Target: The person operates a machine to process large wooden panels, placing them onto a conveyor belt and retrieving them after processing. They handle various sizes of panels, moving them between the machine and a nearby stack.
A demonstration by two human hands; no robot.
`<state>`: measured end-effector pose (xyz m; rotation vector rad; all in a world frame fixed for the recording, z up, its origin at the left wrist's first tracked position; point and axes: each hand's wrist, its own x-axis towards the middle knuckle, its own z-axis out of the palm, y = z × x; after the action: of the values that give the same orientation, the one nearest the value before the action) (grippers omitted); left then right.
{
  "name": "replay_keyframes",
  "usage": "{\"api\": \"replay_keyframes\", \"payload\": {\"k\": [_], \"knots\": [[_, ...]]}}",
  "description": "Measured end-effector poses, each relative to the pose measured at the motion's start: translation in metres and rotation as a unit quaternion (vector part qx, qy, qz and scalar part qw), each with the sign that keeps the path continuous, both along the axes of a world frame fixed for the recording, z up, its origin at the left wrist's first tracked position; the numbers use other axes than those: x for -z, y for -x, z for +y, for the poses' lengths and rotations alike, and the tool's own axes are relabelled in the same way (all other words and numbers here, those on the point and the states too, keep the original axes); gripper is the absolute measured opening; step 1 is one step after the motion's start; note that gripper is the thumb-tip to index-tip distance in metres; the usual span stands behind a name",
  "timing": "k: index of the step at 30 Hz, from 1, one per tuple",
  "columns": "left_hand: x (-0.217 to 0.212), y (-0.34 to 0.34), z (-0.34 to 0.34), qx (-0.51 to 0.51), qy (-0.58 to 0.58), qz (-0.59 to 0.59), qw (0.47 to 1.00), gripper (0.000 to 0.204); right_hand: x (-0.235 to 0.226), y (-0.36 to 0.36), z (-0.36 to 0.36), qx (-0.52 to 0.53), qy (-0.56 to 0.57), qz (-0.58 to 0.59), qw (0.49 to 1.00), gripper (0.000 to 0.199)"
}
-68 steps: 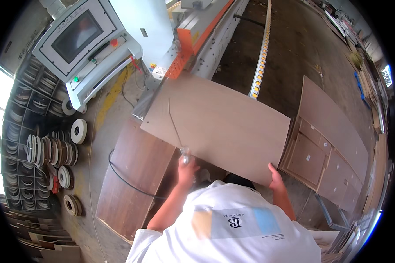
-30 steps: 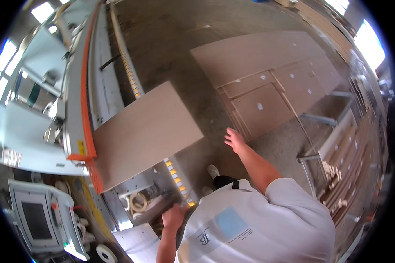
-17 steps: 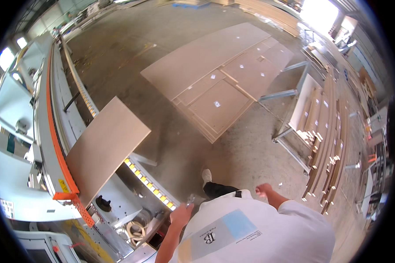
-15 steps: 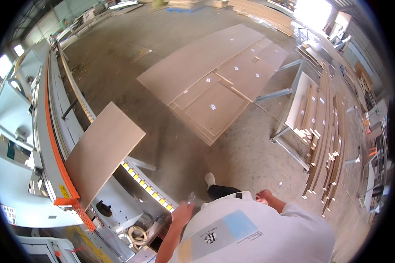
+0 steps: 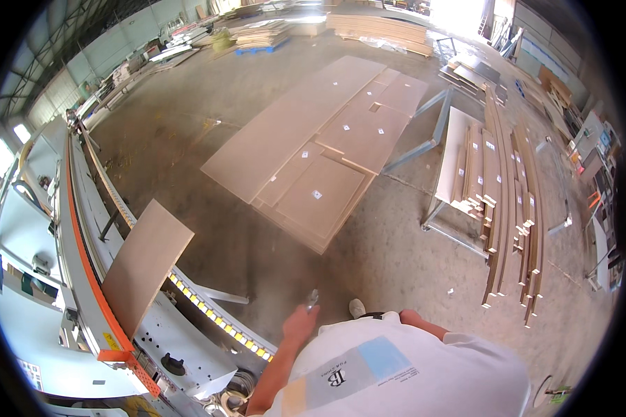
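My left hand [image 5: 300,324] is closed around a small, shiny grey tool [image 5: 313,299] whose end sticks up past the fingers; its exact kind is too small to make out. Close by my left arm runs the edge-banding-like machine's roller rail [image 5: 219,316] with yellow and white blocks. A brown board [image 5: 148,260] rests on the machine bed against its orange guide. My right hand [image 5: 411,318] is by my waist, partly behind my shirt, its fingers hidden. Ahead on the floor lie large brown panels [image 5: 257,149] bearing small white labels.
To the right, a metal-framed stand [image 5: 455,226] carries long brown strips [image 5: 497,187]. A grey support leg [image 5: 222,295] juts from the machine. Coiled hose [image 5: 236,389] lies beneath it. Stacked boards [image 5: 379,29] and a blue pallet [image 5: 263,48] stand far off.
My view has tilted up and shifted. My left hand has risen forward with the grey tool still in it. My right hand has drawn in toward my waist. The board stays on the machine.
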<state>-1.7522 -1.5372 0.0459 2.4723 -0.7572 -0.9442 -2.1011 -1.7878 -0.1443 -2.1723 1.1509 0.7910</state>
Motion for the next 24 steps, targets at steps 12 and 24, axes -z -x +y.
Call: {"api": "replay_keyframes", "payload": {"k": [12,24], "knots": [[-0.01,0.017,-0.09,0.027,0.019,-0.003,0.999,0.052,-0.003,0.011,-0.032,0.137,-0.057,-0.094,0.984,0.035],[0.005,0.017,-0.184,0.016,0.067,-0.074,0.995,0.048,0.058,0.013,-0.101,0.087,-0.055,-0.195,0.975,0.036]]}}
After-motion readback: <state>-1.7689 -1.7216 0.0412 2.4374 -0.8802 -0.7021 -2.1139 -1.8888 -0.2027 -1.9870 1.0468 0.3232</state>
